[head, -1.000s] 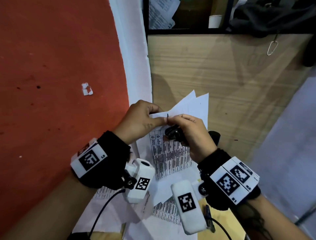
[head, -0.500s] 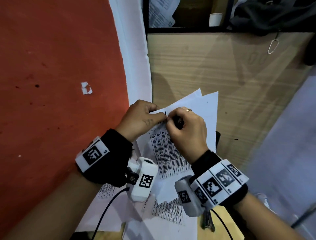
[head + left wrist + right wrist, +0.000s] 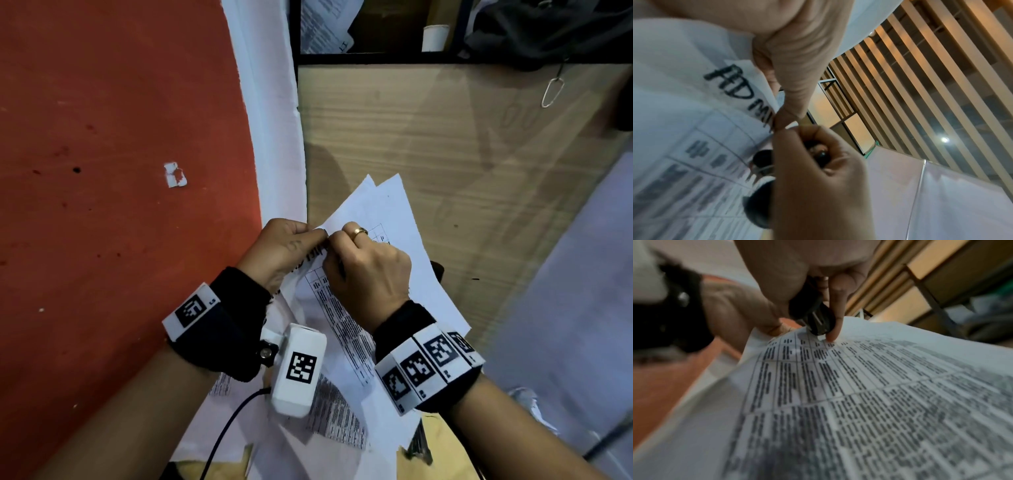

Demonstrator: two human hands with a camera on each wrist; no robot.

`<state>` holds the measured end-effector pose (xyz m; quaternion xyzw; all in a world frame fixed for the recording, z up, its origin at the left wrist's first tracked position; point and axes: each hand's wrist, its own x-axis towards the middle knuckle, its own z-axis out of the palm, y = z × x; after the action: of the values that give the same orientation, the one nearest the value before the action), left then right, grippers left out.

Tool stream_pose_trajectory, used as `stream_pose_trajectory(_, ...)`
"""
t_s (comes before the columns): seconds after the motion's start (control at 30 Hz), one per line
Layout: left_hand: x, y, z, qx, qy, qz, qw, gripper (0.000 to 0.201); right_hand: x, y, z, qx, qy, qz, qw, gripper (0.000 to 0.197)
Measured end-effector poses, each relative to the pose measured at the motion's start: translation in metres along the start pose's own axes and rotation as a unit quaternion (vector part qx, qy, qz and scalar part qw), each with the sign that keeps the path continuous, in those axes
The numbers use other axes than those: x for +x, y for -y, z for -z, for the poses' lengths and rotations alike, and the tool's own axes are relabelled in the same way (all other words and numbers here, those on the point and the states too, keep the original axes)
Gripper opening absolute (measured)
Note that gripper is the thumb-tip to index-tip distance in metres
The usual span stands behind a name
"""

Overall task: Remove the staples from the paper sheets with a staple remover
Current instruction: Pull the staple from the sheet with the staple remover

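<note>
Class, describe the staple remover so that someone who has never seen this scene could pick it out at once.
Start at the wooden desk, then find the printed paper sheets held above it. At their top corner, the left hand pinches the paper, and the right hand curls round the staple remover. It is the only small black tool there, mostly hidden inside that grip.

head cam looks down, wrist cams close, all share paper sheets (image 3: pixel 383 219)
</note>
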<state>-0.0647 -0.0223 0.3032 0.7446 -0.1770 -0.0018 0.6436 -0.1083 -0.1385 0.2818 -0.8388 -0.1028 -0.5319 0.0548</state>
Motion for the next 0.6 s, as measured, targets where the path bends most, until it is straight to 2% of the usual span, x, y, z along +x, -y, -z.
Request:
stream_pose_trajectory(0.07,-0.001,-0.001,0.001,0.007,0.018,-0.013,1.0,0.023,-0.001,-0.003,0.0,0.073,0.029,-0.056,0.995,0.02)
stream_pose_trajectory(0.13,-0.001,-0.004,0.006,0.006,0.058,-0.029,0.998,0.02,0.002,-0.007,0.002,0.176,0.07,-0.149,0.971,0.016)
stream_pose_trajectory(0.23,-0.001,-0.006,0.013,0.05,0.091,-0.061,0.993,0.016,0.011,-0.013,0.007,0.329,0.161,-0.241,0.899,0.014)
stream_pose_trajectory(0.33,0.006,-0.002,0.019,0.123,0.079,-0.101,0.984,0.007,0.018,-0.017,0.012,0.463,0.216,-0.29,0.809,0.025)
stream_pose_trajectory(0.37,0.009,-0.001,0.021,0.145,0.071,-0.111,0.981,0.011,0.019,-0.019,0.013,0.487,0.243,-0.296,0.785,0.025)
stream_pose_trajectory(0.4,0.011,0.0,0.024,0.176,0.054,-0.12,0.976,0.025,0.018,-0.023,0.014,0.48,0.277,-0.295,0.778,0.025)
stream_pose_trajectory(0.47,0.013,0.0,0.031,0.242,0.026,-0.138,0.96,0.046,0.01,-0.032,0.012,0.356,0.364,-0.254,0.822,0.026)
stream_pose_trajectory(0.5,0.015,-0.001,0.034,0.269,0.017,-0.148,0.951,0.046,0.004,-0.037,0.011,0.262,0.41,-0.221,0.845,0.025)
stream_pose_trajectory(0.53,0.015,-0.003,0.037,0.288,0.013,-0.155,0.945,0.043,-0.003,-0.041,0.01,0.174,0.449,-0.192,0.855,0.02)
stream_pose_trajectory(0.6,0.016,-0.005,0.042,0.301,0.009,-0.166,0.939,0.036,-0.016,-0.043,0.01,0.045,0.463,-0.161,0.87,0.016)
